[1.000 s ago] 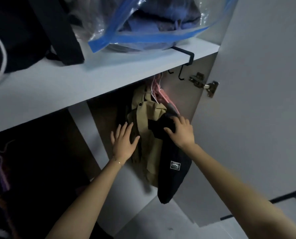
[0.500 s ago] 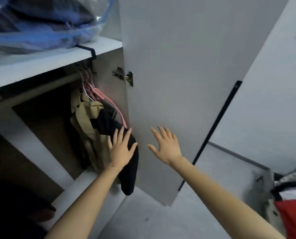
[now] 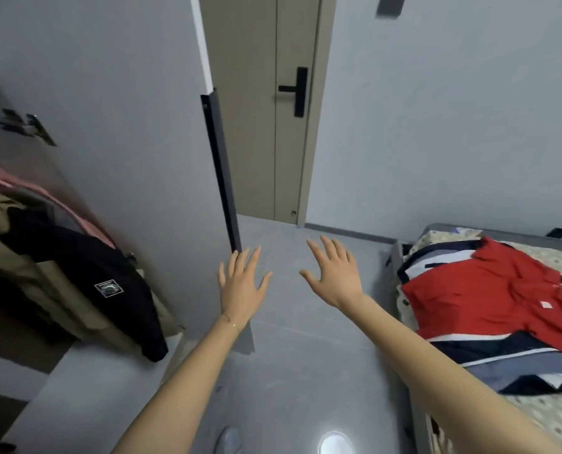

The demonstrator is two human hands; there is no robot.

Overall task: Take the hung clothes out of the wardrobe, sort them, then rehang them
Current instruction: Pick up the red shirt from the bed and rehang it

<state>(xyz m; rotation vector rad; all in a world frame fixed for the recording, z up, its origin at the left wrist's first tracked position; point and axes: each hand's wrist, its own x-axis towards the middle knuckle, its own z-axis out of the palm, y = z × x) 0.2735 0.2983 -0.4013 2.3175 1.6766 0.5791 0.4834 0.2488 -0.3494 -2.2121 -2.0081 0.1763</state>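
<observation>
Left hand off black jacket | right hand alongside | both hands splayed, empty

Home bedroom, bed with clothes, open wardrobe door, room door

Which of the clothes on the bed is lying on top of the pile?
The red garment. It is spread over the navy and white striped piece, whose edges show around it, and it is the only red one there.
</observation>
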